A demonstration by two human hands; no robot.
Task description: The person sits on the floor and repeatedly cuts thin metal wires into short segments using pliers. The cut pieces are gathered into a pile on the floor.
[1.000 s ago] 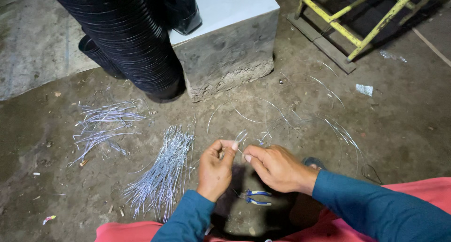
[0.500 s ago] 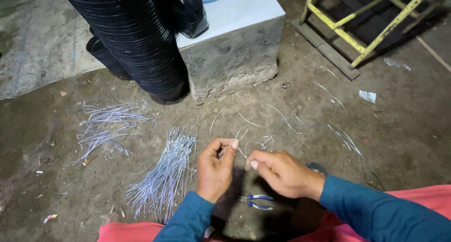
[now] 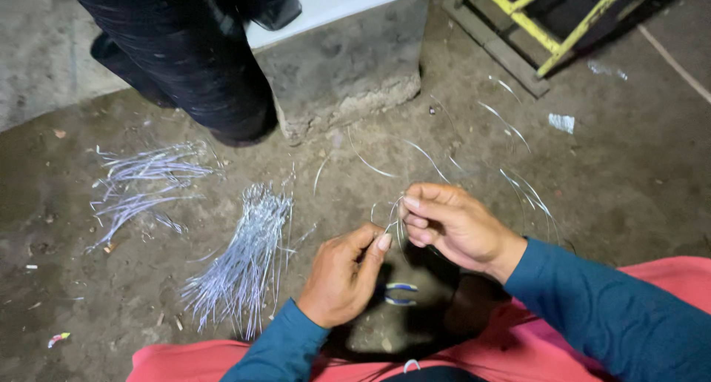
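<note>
My left hand (image 3: 343,272) and my right hand (image 3: 452,225) are close together over the dirt floor, both pinching a thin silver wire (image 3: 391,217) that loops between the fingertips. Each arm wears a teal sleeve. Below the hands, on the ground between my legs, lies a tool with blue-and-white handles (image 3: 401,293). A thick bundle of cut silver wire pieces (image 3: 244,260) lies just left of my left hand.
A looser scatter of wire pieces (image 3: 141,185) lies further left. Long curved wires (image 3: 518,182) trail over the floor to the right. A concrete block (image 3: 341,63) and a stack of black ribbed material (image 3: 192,56) stand behind. A yellow metal frame (image 3: 563,26) is at the top right.
The view has tilted down and moved closer. My right hand has lifted and turned, drawing the wire up between both hands; my left hand stays pinched on it.
</note>
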